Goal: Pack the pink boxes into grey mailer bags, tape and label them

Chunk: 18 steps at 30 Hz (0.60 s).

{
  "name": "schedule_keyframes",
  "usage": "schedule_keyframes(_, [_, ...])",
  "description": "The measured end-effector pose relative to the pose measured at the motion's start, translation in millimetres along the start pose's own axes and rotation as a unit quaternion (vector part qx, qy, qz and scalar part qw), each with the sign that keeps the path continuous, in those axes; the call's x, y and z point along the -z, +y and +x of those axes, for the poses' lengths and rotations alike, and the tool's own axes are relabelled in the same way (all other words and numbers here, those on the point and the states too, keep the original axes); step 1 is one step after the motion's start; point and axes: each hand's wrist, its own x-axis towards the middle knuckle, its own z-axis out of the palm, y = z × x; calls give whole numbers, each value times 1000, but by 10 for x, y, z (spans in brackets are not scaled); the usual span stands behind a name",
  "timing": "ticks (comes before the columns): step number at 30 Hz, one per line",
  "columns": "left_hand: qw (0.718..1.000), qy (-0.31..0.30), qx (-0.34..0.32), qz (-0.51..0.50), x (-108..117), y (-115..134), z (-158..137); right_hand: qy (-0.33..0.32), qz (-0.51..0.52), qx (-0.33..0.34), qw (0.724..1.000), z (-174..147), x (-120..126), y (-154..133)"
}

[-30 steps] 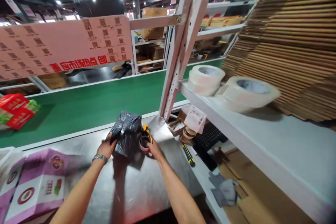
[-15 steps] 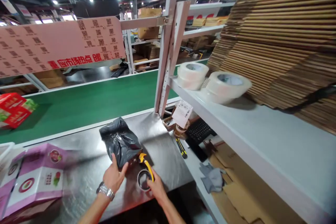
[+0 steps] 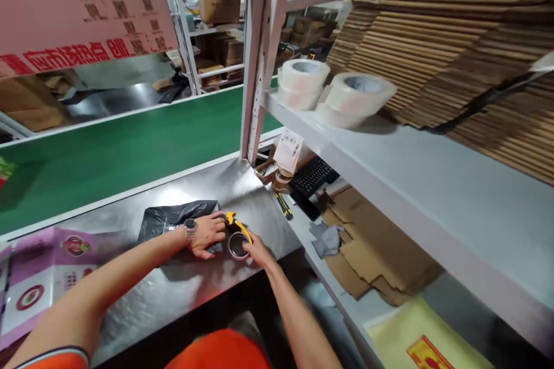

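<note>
A black plastic parcel bag (image 3: 173, 218) lies flat on the steel worktable (image 3: 208, 291). My left hand (image 3: 206, 233), with a watch on the wrist, presses down on the bag's right end. My right hand (image 3: 256, 251) grips a yellow tape dispenser (image 3: 237, 237) with a roll of tape on it, held right at the bag's right edge beside my left hand.
A green conveyor belt (image 3: 116, 153) runs behind the table. Purple printed boxes (image 3: 38, 277) lie at the left. Two tape rolls (image 3: 337, 92) and stacked flat cardboard (image 3: 454, 40) sit on the white shelf at right. A keyboard (image 3: 312, 176), a utility knife (image 3: 283, 206) and grey gloves (image 3: 325, 237) lie below.
The bag went from held upright to lying flat on the table. Both hands came down and closer to me, and my left hand now presses the bag. The camera has tilted downward.
</note>
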Motion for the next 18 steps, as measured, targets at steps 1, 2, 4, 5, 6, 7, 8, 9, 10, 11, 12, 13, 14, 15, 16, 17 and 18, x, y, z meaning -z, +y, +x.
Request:
schedule_keyframes(1, [1000,12,-5,16,-37,-60,30,-1,-9,-10,1000,-145,28,61])
schedule_keyframes(2, [999,34,-3,33,-68,-120,62,-5,-13,-23,1000,-294,58,119])
schedule_keyframes(4, [993,85,40,66,-78,-268,134,-6,-8,-48,999,-579,109,213])
schedule_keyframes(5, [987,106,89,81,-48,-365,174,2,-3,-55,998,-706,123,243])
schedule_keyframes(6, [976,124,154,92,2,-476,214,15,1,-56,998,-820,123,260])
schedule_keyframes(7, [958,142,229,98,68,-598,251,27,4,-53,998,-924,109,265])
schedule_keyframes(8, [933,158,307,98,142,-723,283,30,3,-48,998,-1019,79,260])
schedule_keyframes(9, [904,175,379,94,216,-843,308,18,1,-46,999,-1110,32,246])
schedule_keyframes(10, [874,190,439,88,283,-952,325,-8,-3,-48,999,-1195,-31,224])
schedule_keyframes(11, [848,204,482,83,337,-1046,336,-47,-10,-52,998,-1273,-109,197])
schedule_keyframes(12, [827,217,512,81,376,-1122,340,-95,-18,-56,994,-1339,-200,166])
schedule_keyframes(13, [813,225,531,81,397,-1179,342,-141,-28,-59,988,-1385,-303,133])
schedule_keyframes(14, [805,230,541,83,402,-1221,344,-179,-36,-62,981,-1404,-416,98])
schedule_keyframes(15, [799,233,547,85,394,-1250,346,-208,-43,-62,975,-1389,-536,62])
schedule_keyframes(16, [795,237,552,87,379,-1269,351,-229,-47,-60,970,-1336,-664,26])
schedule_keyframes(17, [792,241,554,87,359,-1281,358,-239,-50,-57,968,-1248,-800,-9])
schedule_keyframes(18, [791,244,555,86,340,-1288,365,-232,-56,-55,969,-1130,-947,-41])
